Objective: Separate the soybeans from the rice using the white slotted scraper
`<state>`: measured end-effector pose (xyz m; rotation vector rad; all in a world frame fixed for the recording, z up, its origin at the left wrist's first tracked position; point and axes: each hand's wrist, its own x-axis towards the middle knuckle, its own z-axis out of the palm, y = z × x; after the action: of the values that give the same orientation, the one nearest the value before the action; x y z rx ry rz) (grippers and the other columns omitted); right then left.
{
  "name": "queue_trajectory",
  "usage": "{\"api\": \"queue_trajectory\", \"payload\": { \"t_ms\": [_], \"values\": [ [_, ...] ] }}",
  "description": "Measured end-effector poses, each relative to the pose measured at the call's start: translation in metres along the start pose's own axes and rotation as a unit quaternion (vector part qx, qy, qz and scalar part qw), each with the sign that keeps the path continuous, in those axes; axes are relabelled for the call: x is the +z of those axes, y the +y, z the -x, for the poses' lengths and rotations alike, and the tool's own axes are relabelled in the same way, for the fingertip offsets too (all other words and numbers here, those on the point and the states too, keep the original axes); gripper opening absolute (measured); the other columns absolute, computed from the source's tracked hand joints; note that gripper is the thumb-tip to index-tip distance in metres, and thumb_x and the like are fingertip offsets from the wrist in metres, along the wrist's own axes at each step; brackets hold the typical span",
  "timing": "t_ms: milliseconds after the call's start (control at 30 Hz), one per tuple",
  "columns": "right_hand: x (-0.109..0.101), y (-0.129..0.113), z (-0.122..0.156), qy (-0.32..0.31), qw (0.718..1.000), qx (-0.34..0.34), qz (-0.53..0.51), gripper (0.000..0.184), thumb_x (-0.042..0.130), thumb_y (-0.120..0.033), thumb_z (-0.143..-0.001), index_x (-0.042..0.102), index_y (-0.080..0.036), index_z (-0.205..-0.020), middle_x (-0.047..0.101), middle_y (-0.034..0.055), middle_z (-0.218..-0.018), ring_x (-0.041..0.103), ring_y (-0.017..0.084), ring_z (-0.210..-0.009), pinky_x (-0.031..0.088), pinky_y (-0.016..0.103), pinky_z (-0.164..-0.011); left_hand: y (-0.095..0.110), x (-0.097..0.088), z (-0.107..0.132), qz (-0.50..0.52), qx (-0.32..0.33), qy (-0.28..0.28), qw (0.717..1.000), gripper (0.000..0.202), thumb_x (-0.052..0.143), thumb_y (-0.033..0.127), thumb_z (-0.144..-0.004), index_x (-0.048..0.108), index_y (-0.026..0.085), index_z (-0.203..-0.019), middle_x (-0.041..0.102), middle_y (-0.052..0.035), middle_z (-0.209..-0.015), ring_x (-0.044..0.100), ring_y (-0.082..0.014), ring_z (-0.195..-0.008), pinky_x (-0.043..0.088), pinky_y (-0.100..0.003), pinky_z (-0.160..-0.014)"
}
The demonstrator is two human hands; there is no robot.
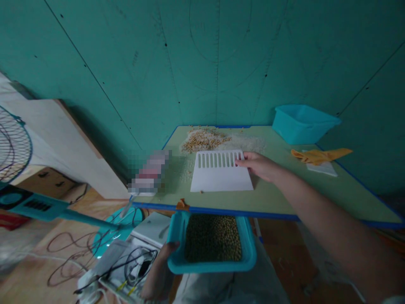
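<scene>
My right hand [256, 164] grips the right edge of a white slotted board [221, 179], which has a row of narrow slots along its far side and stands or lies over the table. Beyond the board, soybeans [202, 139] and white grains [242, 141], which look like rice, are spread on the table. Below the near table edge, my left hand [163, 264] holds the left rim of a teal plastic basin [211, 268]. Inside it are many soybeans [230, 236], the left part in shadow. Only some of the left hand's fingers show.
The pale green table [275, 202] has a blue edge. A second teal basin [303, 126] stands at the back right, near an orange cloth or glove [316, 156]. A blurred-out pink and white object [150, 173] lies at the left. A teal fan [41, 204] and cables fill the left floor.
</scene>
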<state>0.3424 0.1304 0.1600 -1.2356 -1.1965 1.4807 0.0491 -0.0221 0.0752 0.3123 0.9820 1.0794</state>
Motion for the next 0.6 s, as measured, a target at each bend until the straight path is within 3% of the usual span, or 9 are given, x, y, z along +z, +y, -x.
{"api": "queue_trajectory", "payload": {
  "t_ms": [233, 367, 600],
  "values": [
    [-0.018, -0.011, 0.011, -0.120, 0.986, 0.014, 0.111, 0.017, 0.074, -0.020, -0.064, 0.066, -0.018, -0.079, 0.068, -0.0017, -0.076, 0.060, 0.012, -0.073, 0.045, 0.024, -0.069, -0.002, -0.005, 0.000, 0.000, 0.011, 0.007, 1.000, 0.022, 0.068, 0.021, -0.067, 0.078, 0.022, -0.086, 0.080, -0.0026, -0.085, 0.063, -0.0308, -0.109, 0.046, -0.038, -0.097],
    [-0.025, -0.012, 0.014, -0.200, 0.966, 0.045, 0.160, 0.024, 0.074, -0.028, -0.065, 0.063, -0.017, -0.083, 0.066, -0.0015, -0.076, 0.058, 0.011, -0.068, 0.044, 0.024, -0.061, -0.003, -0.005, 0.000, -0.006, 0.020, 0.004, 1.000, 0.020, 0.069, 0.022, -0.067, 0.078, 0.022, -0.085, 0.080, -0.0031, -0.081, 0.064, -0.0309, -0.107, 0.046, -0.038, -0.096],
    [-0.027, -0.013, 0.017, -0.246, 0.954, 0.052, 0.160, 0.026, 0.074, -0.033, -0.066, 0.064, -0.018, -0.086, 0.066, -0.0020, -0.076, 0.057, 0.010, -0.065, 0.042, 0.022, -0.056, -0.001, -0.002, 0.000, -0.001, 0.015, -0.020, 1.000, 0.023, 0.066, 0.023, -0.070, 0.077, 0.023, -0.089, 0.080, -0.0025, -0.085, 0.063, -0.0287, -0.108, 0.047, -0.034, -0.095]
  ]
}}
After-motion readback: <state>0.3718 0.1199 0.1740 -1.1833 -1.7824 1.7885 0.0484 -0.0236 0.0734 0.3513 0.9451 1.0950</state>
